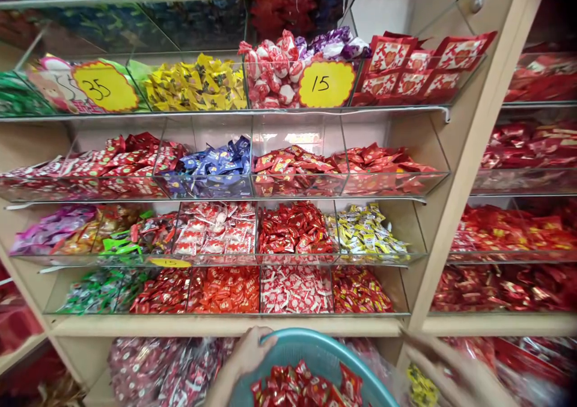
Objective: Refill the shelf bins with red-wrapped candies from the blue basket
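At the bottom middle, my left hand (247,354) grips the far rim of a teal plastic basket (311,348) that holds red-wrapped candies (306,388). My right hand (444,368) is at the bottom right beside the basket, blurred by motion, fingers stretched toward the left. Whether it holds anything is unclear. Above them rises a shelf wall of clear bins full of wrapped sweets.
Clear acrylic bins (297,181) hold red, blue, yellow and white candy packs in tiers. Yellow price tags read 35 (104,87) and 15 (326,83). A wooden upright (469,154) divides this rack from another of red packs on the right. Bagged sweets (162,368) lie below.
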Available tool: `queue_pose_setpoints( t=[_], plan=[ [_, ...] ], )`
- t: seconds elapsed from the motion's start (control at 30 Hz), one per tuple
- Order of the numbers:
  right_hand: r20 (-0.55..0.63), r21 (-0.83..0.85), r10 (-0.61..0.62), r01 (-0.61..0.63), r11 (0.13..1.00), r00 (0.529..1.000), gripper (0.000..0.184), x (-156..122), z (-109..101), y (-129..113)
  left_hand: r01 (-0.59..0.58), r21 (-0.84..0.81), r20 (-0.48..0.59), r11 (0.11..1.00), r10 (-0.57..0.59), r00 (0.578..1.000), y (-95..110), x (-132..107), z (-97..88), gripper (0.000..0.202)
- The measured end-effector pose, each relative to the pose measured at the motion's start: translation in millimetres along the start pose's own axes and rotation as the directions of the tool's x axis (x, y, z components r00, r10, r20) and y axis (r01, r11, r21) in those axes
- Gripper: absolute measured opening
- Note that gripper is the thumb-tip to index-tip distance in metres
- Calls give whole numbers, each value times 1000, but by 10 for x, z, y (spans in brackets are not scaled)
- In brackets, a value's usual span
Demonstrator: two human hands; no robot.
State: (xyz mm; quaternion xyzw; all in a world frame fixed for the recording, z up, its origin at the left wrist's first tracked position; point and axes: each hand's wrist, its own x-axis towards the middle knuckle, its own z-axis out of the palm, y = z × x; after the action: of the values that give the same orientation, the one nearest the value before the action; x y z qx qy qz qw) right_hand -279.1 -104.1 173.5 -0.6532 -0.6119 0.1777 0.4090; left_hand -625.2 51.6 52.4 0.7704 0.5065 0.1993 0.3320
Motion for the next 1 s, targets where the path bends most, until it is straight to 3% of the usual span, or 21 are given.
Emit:
queue_pose_setpoints(
  t=[0.07, 0.17, 0.23, 0.33, 0.47, 0.63, 0.8, 0.9, 1.0],
  plan=[
    [33, -108, -293, 295, 949, 956, 26, 464, -43, -328, -1, -10, 2, 1000, 2, 1000, -17, 9, 3, 48],
    [88, -353, -603, 591, 726, 793, 31, 1198, -2, -852, 12, 13, -14, 1000, -11, 1000, -44, 9, -14, 46],
    [156, -560, -668, 622, 547, 728, 30, 1587, 62, -1096, 8, 29, -19, 1000, -8, 1000, -59, 0, -40, 46],
    [249, -756, -648, 562, 335, 720, 22, 1935, 164, -1229, -18, 29, -9, 999, 18, 1000, -73, -26, -85, 45],
    [314, -818, -616, 536, 211, 722, 20, 2075, 272, -1157, -35, 44, -14, 998, 36, 999, -72, -61, -118, 44],
    [341, -822, -591, 537, 190, 731, 20, 2083, 307, -1100, -32, 35, -3, 999, 32, 999, -64, -59, -105, 43],
    [310, -815, -620, 537, 218, 721, 20, 2085, 165, -1149, -46, 4, 20, 999, 45, 999, -69, -31, -101, 43],
    [217, -769, -657, 541, 340, 722, 22, 1984, 29, -1196, -47, 1, 28, 999, 47, 998, -75, -16, -105, 44],
    [49, -547, -670, 582, 602, 740, 23, 1693, -47, -1146, -40, 17, 18, 999, 39, 999, -83, -12, -99, 44]
  ],
)
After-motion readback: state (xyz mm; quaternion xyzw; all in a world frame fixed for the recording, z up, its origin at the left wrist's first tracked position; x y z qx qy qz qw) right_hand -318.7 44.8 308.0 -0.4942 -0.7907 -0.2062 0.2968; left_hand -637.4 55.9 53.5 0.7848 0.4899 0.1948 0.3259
